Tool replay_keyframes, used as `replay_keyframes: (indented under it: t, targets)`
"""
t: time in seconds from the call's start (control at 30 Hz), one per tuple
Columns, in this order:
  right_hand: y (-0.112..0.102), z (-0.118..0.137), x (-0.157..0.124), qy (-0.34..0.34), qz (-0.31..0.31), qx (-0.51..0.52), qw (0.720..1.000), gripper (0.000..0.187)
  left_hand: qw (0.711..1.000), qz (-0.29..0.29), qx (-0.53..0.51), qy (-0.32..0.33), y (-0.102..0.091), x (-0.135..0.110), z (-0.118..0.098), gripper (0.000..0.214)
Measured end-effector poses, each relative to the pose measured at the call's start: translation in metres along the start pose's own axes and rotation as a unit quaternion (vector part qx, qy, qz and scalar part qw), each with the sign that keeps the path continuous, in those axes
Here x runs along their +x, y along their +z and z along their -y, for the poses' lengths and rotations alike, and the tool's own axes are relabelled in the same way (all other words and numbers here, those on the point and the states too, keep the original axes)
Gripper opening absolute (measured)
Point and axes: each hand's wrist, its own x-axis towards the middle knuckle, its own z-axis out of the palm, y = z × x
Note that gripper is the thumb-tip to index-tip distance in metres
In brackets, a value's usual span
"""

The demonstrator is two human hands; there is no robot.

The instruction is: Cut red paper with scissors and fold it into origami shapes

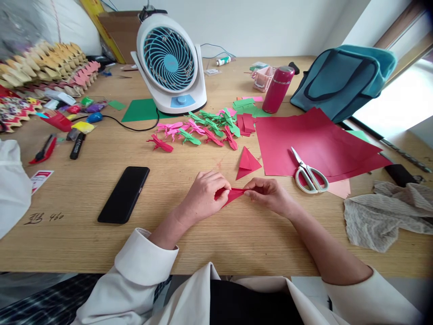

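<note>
Between my two hands is a small folded piece of red paper (pixel 233 196), held just above or on the wooden table. My left hand (pixel 208 192) pinches its left end, with the fingers curled over part of it. At the right end, the thumb and fingers of my right hand (pixel 267 194) are closed on the paper's tip. A second folded red paper triangle (pixel 248 163) lies just beyond my hands. Farther back are several folded paper figures in red, pink and green, among them a green one (pixel 189 136) and a red one (pixel 160 143).
Large red paper sheets (pixel 277 144) lie to the right with white-handled scissors (pixel 309 174) on them. A black phone (pixel 124 194) is at the left. Behind stand a white fan (pixel 169 63), a red flask (pixel 278 90) and a teal bag (pixel 341 83). A grey cloth (pixel 375 219) lies far right.
</note>
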Motion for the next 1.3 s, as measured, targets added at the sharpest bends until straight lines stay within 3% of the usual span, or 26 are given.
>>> replay_keyframes:
  t: [0.67,1.3]
  targets:
    - [0.0,0.007,0.002,0.012,-0.046,-0.017,0.999,0.035,0.999,-0.023,-0.017,-0.046,0.004,-0.002,0.005,0.012]
    - [0.003,0.012,0.001,0.011,-0.039,-0.027,0.999,0.036,0.995,-0.03,-0.056,-0.074,0.011,-0.002,-0.001,0.014]
